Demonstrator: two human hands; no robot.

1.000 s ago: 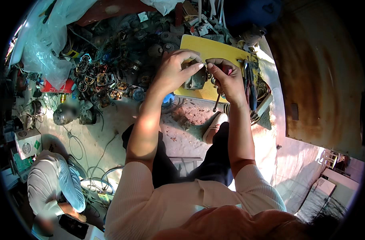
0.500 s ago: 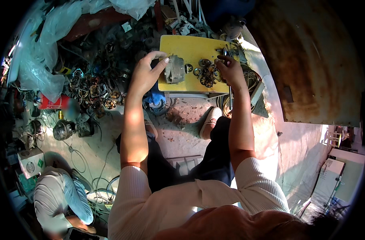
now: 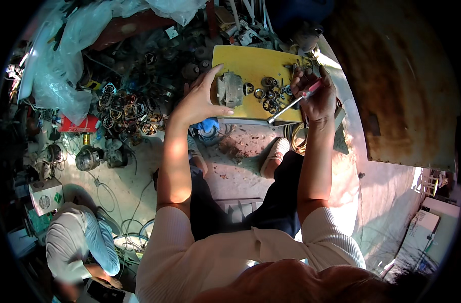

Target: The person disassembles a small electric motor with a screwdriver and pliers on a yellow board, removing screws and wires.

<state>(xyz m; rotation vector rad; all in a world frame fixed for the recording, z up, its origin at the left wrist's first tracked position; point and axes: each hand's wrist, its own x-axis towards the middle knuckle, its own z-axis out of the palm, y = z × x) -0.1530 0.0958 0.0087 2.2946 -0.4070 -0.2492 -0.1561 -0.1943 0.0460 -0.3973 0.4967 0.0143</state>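
Observation:
A nut driver (image 3: 287, 109) with a red handle and a shiny metal shaft lies across the upturned palm of my right hand (image 3: 319, 103). Its socket end points left and toward me, over the near edge of the yellow tabletop (image 3: 248, 55). My left hand (image 3: 197, 103) is spread, thumb apart from the fingers, at the left side of a dusty grey metal block (image 3: 230, 89), which looks like a motor part. Whether the fingers touch the block is hard to tell. Several small dark and shiny ring-shaped parts (image 3: 272, 94) lie right of the block.
Piled metal rings and motor parts (image 3: 120, 111) cover the floor at left, beneath plastic sheeting (image 3: 68, 76). A co-worker (image 3: 79, 242) bends down at the lower left. A rusty metal sheet (image 3: 407, 101) stands at right. Coiled hose (image 3: 297, 139) sits beside the table.
My right hand has turned palm up, swinging the nut driver from nearly upright to a slant across the table edge. My left hand has opened wider and moved down along the block's side.

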